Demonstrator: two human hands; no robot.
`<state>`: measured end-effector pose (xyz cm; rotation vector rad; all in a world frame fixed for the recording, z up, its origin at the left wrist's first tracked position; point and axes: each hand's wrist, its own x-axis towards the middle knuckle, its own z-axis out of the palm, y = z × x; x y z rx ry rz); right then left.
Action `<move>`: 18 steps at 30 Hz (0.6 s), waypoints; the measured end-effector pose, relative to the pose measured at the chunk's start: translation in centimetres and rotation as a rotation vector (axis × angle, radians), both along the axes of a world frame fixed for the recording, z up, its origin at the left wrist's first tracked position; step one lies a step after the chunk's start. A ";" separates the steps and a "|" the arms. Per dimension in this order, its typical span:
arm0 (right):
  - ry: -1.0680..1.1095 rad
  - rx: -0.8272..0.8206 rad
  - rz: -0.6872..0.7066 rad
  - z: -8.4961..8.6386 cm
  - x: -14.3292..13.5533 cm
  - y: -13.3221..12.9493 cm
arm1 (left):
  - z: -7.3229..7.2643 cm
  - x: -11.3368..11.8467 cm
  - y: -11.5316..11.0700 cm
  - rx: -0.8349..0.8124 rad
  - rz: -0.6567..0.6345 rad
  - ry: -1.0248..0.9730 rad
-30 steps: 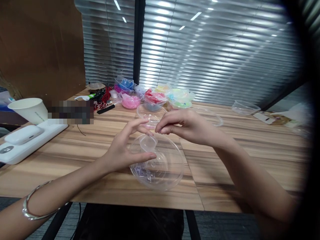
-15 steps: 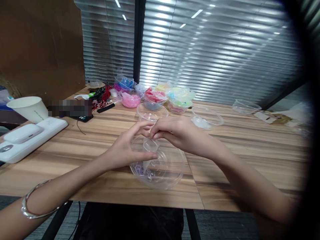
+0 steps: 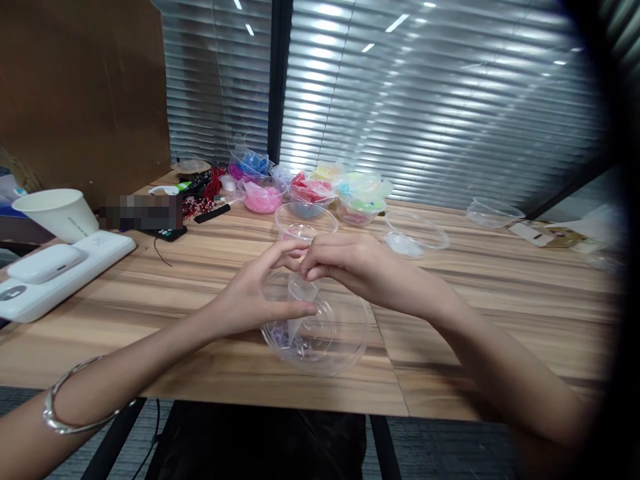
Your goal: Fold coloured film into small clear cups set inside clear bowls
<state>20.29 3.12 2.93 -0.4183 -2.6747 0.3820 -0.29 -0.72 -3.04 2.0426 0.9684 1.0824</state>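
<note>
My left hand (image 3: 257, 290) curves over a clear round plastic tub (image 3: 350, 353), its thumb and fingers wide apart. Between them is a small clear plastic piece (image 3: 303, 288), like an open bag or cone, its narrow end pointing down; whether the hand touches it is unclear. My right hand (image 3: 345, 263) comes in from the right with fingertips pinched together just above that piece's rim. What the pinch holds is hidden. Small purplish bits (image 3: 290, 343) lie at the left of the tub's bottom.
Behind my hands stands another clear tub (image 3: 306, 220). Tubs of pink material (image 3: 263, 199) and red material (image 3: 310, 190) line the back. At left are a paper cup (image 3: 57, 213) and a white power strip-like device (image 3: 100, 257). A clear ring-shaped lid (image 3: 440, 239) lies right.
The view has shifted slightly. Both hands keep nearly the same pose, and the clear piece between them has moved a little.
</note>
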 end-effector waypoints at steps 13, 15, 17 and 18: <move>-0.017 -0.029 0.024 0.5 0.0 -0.2 | -0.2 -0.1 0.0 -0.031 -0.009 0.000; -0.004 -0.010 0.021 0.4 0.0 -0.1 | -0.2 -0.1 0.0 -0.032 -0.012 -0.002; 0.009 -0.004 0.014 0.2 -0.1 -0.1 | -0.2 -0.1 0.0 -0.029 -0.019 -0.003; 0.019 -0.013 0.005 0.1 -0.1 -0.1 | -0.2 -0.1 0.0 -0.030 -0.027 -0.007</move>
